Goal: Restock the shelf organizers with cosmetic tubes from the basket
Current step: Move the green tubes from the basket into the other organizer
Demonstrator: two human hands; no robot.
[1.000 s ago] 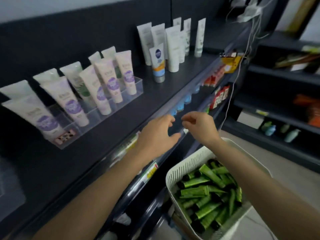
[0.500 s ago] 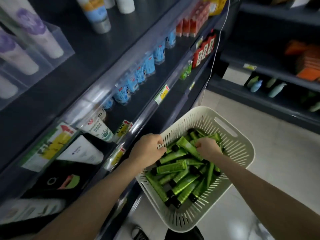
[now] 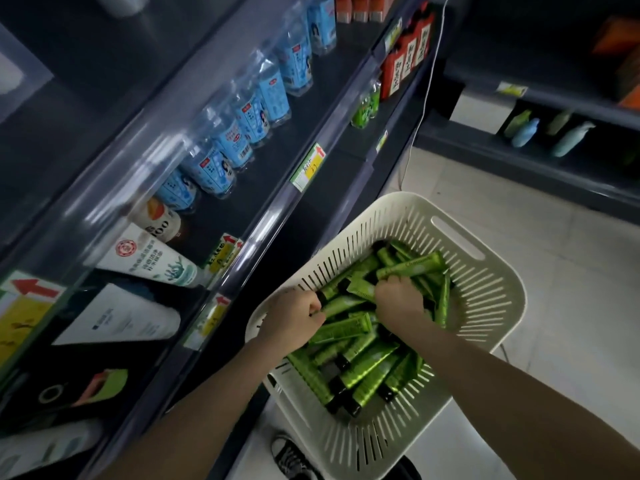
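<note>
We're seeing a dim aisle overall; the dark shelving (image 3: 263,174) eats most of the light. Brightest zones are the pale floor (image 3: 571,271) and the white basket (image 3: 485,341), lit from above, with a soft bright patch on the floor by the bottom edge. Glare streaks run along the clear shelf-edge strip (image 3: 104,206) and partly wash out the blue-label bottles (image 3: 242,112) behind it. The green tubes (image 3: 367,372) carry small specular highlights. The centre is sharp, left hand (image 3: 294,323) and right hand (image 3: 401,299) included. The pastel bottles (image 3: 524,133) on the far shelf look smeared, probably motion blur. Wide-angle bending curves the shelf lines toward the edges, and the corners darken.
</note>
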